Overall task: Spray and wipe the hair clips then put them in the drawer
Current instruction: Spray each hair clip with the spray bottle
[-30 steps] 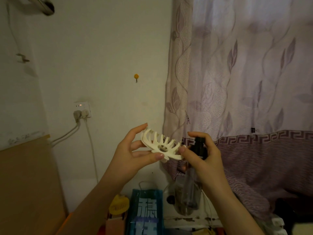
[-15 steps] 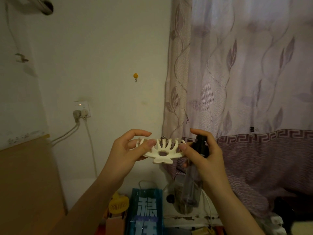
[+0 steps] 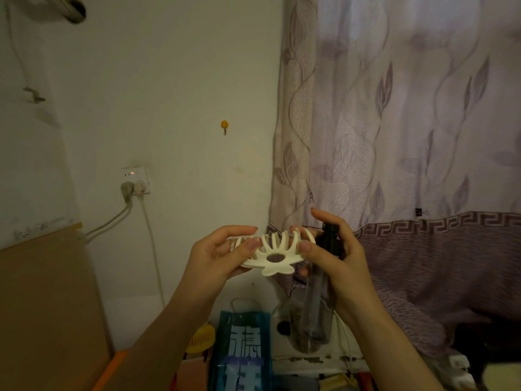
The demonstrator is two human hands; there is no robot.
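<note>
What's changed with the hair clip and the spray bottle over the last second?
The left hand has turned the white hair clip from tilted to nearly level, teeth pointing away, and brought it against the right hand, whose thumb now touches it. The right hand holds the spray bottle upright as before, forefinger over the black nozzle.

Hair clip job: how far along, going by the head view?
Early. Nothing looks finished. In hand: the left hand holds the white hair clip up, and the right hand holds the spray bottle, black nozzle beside the clip and forefinger raised above it. Left: wiping and stowing; no cloth, drawer or other clips in view.
</note>
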